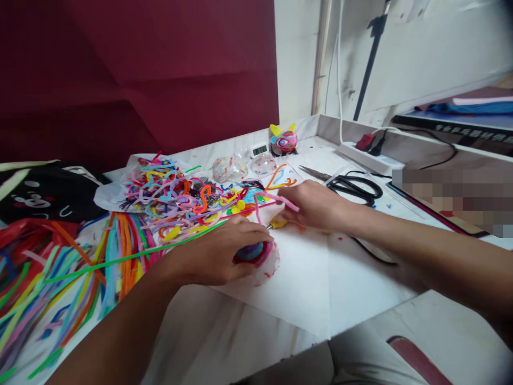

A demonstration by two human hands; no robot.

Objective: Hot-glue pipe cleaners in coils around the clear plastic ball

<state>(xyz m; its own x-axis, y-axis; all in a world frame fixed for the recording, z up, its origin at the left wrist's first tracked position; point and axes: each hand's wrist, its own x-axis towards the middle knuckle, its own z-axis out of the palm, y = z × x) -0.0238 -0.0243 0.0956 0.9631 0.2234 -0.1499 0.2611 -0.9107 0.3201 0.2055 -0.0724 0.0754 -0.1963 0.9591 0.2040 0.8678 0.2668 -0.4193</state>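
My left hand (pixel 216 251) is closed over a clear plastic ball (pixel 262 261) that has coiled pink, purple and blue pipe cleaners inside, pressing it onto a white paper sheet (pixel 312 278). My right hand (pixel 316 203) pinches a pink pipe cleaner (pixel 276 199) and holds a yellow-handled tool (pixel 276 224) whose metal tip points at the ball. Just behind both hands lies a heap of short, curled pipe cleaners (pixel 180 192) in many colours.
Long straight pipe cleaners (pixel 72 267) lie at the left. Black scissors (pixel 348 184), a power strip (pixel 368 152), a small digital timer (pixel 259 149), several clear balls (pixel 228 168) and a finished decorated ball (pixel 284 141) stand behind. A black bag (pixel 44 192) lies far left.
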